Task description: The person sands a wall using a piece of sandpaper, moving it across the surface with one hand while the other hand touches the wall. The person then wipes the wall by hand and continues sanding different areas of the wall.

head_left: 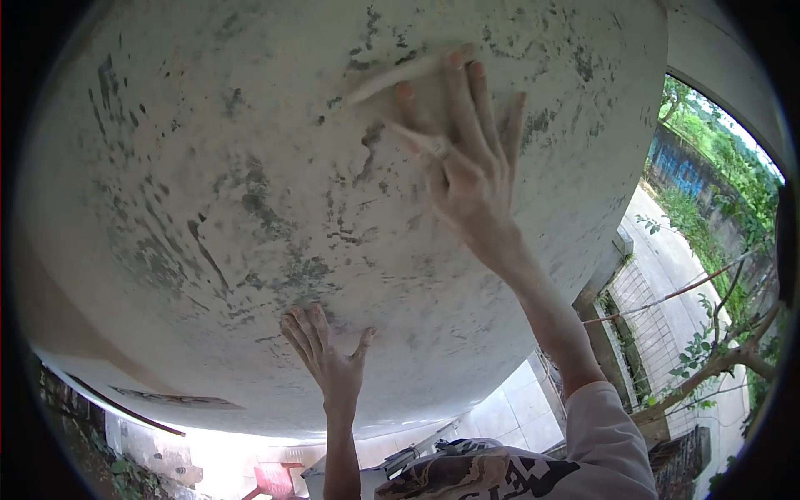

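Note:
A pale wall [250, 75] with dark, worn patches fills most of the view. High on it, my right hand [473, 162] presses a whitish flat sheet [396, 81] against the surface. The fingers are stretched over the sheet, and its far edge shows beyond them, a little blurred. I cannot tell whether it is paper or cloth. Lower and to the left, my left hand [335, 362] rests on the wall with its fingers spread and holds nothing. Dust whitens both hands.
Bare branches [733, 358] reach in from the right, over a paved path [667, 250]. Beyond the path stands a wall with blue markings [673, 162] among plants. Below are light floor tiles [529, 408] and a red plastic object [273, 481], probably a stool.

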